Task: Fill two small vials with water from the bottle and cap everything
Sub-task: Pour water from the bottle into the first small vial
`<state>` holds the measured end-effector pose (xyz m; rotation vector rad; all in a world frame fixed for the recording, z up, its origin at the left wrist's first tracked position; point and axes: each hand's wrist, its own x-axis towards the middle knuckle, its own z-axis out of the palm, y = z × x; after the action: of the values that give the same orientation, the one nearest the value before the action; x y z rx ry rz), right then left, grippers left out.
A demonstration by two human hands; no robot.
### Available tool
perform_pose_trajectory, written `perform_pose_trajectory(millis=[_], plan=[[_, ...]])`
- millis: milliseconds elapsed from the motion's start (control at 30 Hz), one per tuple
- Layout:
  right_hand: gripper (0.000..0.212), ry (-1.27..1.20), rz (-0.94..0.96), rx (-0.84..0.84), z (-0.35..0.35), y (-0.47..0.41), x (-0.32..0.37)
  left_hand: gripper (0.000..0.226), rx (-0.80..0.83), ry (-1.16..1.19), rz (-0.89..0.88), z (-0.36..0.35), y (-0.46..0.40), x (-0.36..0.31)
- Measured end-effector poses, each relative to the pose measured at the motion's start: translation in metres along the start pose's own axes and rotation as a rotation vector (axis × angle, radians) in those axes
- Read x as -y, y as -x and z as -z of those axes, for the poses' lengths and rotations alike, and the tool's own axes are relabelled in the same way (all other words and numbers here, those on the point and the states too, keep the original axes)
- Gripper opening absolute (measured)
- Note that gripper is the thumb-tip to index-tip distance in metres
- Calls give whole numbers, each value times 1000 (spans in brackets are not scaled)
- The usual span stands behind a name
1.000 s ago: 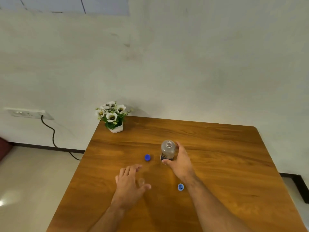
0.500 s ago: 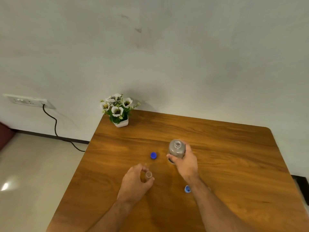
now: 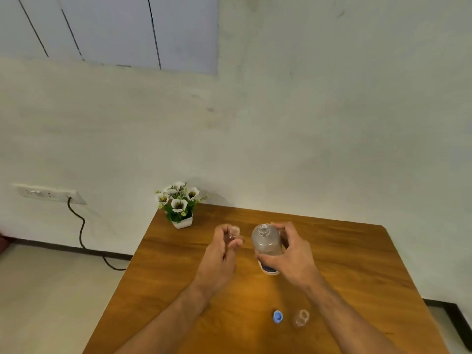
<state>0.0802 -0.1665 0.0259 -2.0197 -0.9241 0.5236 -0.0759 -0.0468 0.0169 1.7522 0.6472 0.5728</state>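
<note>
Clear plastic fills both hands: the left hand (image 3: 221,254) pinches a small open vial (image 3: 234,231) between thumb and fingers, and the right hand (image 3: 291,256) has its grip closed around the uncapped water bottle (image 3: 265,245) — both are lifted above the wooden surface (image 3: 344,251), mouths close together. Whether the vial contains water, I cannot tell. Nearer the person, a second vial (image 3: 301,318) lies on its side beside a blue cap (image 3: 278,316). A flower pot (image 3: 180,208) stands at the far left corner, near the white wall (image 3: 306,136).
</note>
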Motion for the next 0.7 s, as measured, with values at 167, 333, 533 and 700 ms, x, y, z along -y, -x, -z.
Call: perform_pose_trajectory(millis=[167,333,533,700], plan=[[85,21,113,-41,30,4,26,35,76,119,-29,1,-4,-32],[86,69,211,-37,50,11,52,59,108,135,-143,-3,-7,-54],[85,143,235,2,61,19,68,56,61,110,-258,-5,-5,-72],[89,178,220,27,66,20,71,54,55,29,-302,-4,-5,-74]])
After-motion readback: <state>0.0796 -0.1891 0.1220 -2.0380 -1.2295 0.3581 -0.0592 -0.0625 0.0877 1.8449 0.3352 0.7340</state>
